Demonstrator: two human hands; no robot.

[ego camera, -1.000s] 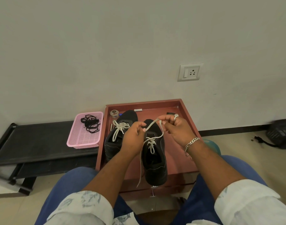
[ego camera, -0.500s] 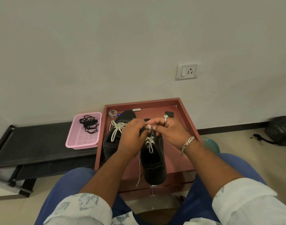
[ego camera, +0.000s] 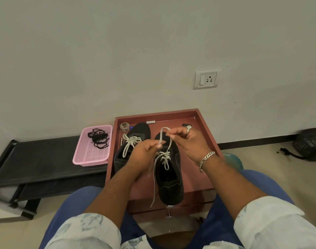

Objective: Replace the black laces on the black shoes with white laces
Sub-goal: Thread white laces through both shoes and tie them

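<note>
The black laces lie in the basket and the left shoe is tied, while the left hand and right hand each pinch the white lace of the right shoe, its bow unfinished.

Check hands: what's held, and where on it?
Both hold the white lace of the right shoe: left hand and right hand pinch its raised loop.

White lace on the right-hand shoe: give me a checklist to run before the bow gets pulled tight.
1. Left hand pinches the white lace: ok.
2. Right hand pinches the raised loop: ok.
3. Lace crossed through the eyelets of the right-hand shoe: ok.
4. Free lace end hangs loose down the shoe's side, not yet taken into the knot: not ok.
5. Left-hand shoe already tied with a white bow: ok.
6. Black laces out of the way in the pink basket: ok.
</note>
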